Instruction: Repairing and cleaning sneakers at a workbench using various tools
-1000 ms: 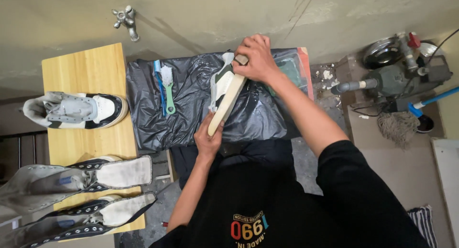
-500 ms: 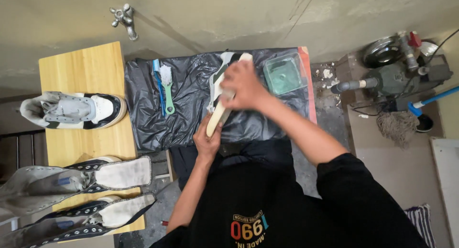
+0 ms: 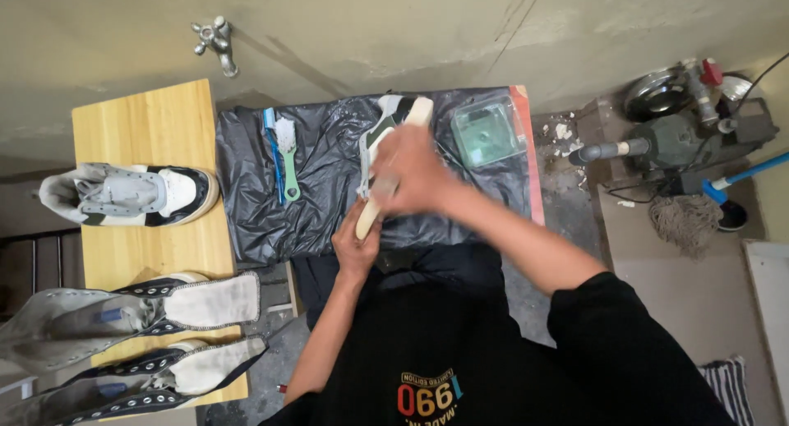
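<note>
Your left hand (image 3: 355,247) holds the near end of a shoe (image 3: 380,159), its grip closed around the sole there. The shoe is tipped up on its side over the black plastic sheet (image 3: 320,188) that covers the counter (image 3: 534,171). Your right hand (image 3: 411,173) lies across the middle of the shoe, and its grip looks closed on something small, but it is blurred, so you cannot tell what it pinches.

The shoe's long side runs away from you, from your left hand up toward the wall. The far end leans a little to the right. The pale sole edge faces right and the dark and white side faces left.

How far along are you? This looks like cleaning, and you seem to be in the middle of this one shoe. A green brush (image 3: 286,151) and a blue toothbrush (image 3: 274,151) lie side by side on the sheet, apart from your hands. A clear tub (image 3: 486,132) sits just right of the shoe. One more low shoe (image 3: 131,194) waits on the wooden board (image 3: 148,122), and two tall grey shoes (image 3: 123,344) lie nearer you, still looking grubby
</note>
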